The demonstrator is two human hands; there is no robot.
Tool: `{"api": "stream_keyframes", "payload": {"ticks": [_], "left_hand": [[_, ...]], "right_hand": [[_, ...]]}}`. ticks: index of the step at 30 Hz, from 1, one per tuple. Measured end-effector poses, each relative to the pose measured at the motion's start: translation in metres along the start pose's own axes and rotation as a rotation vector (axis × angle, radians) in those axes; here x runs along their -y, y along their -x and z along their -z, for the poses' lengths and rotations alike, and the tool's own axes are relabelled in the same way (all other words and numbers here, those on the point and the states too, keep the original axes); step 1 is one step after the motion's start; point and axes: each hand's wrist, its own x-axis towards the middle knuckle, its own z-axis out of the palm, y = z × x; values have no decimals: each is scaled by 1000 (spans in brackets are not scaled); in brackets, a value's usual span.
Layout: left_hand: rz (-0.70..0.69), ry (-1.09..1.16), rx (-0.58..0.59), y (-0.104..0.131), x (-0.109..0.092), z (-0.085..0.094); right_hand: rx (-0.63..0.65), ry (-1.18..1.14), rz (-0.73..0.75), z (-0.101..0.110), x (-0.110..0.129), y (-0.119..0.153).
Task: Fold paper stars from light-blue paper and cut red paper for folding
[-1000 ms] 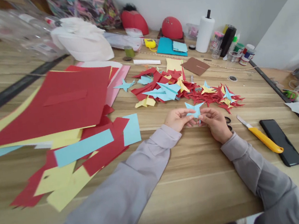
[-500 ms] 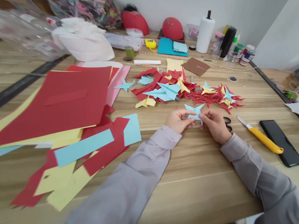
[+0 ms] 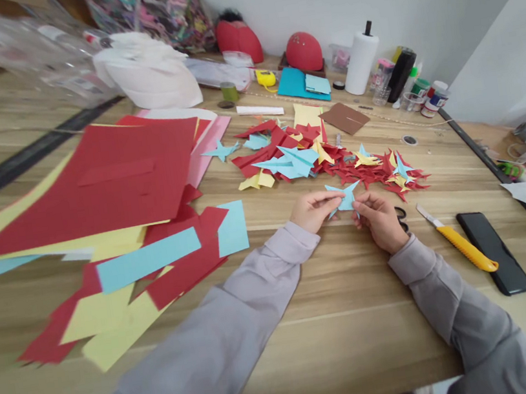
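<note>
A small light-blue folded paper star (image 3: 347,197) is held between both hands above the wooden table. My left hand (image 3: 314,210) pinches its left side between thumb and fingers. On its right side, my right hand (image 3: 379,218) grips a point with thumb and forefinger. Just behind the hands lies a heap of red folded paper pieces (image 3: 367,174), with yellow and blue ones mixed in. A larger blue folded piece (image 3: 292,161) rests on the heap's left part. Black scissors handles (image 3: 402,219) show partly behind my right hand.
A yellow utility knife (image 3: 466,248) and a black phone (image 3: 494,252) lie to the right. Red sheets (image 3: 140,155) and blue and yellow scraps cover the left side. Bottles, a white roll (image 3: 361,60) and red pincushions (image 3: 304,51) stand along the back.
The fingers of my left hand have shifted on the blue star, and more of its middle and lower edge now shows. My right hand has barely moved.
</note>
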Motion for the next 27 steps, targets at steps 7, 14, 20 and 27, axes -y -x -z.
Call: {"api": "stream_keyframes", "payload": {"ticks": [7, 14, 20, 27], "left_hand": [[-27, -40, -49, -6, 6, 4], [25, 181, -121, -10, 6, 6], [30, 140, -47, -4, -1, 3], [4, -14, -17, -6, 7, 5]], "right_hand": [[2, -81, -1, 1, 1, 0], [17, -51, 103, -3, 1, 1], [44, 5, 241, -5, -2, 2], [-14, 65, 174, -4, -8, -2]]}}
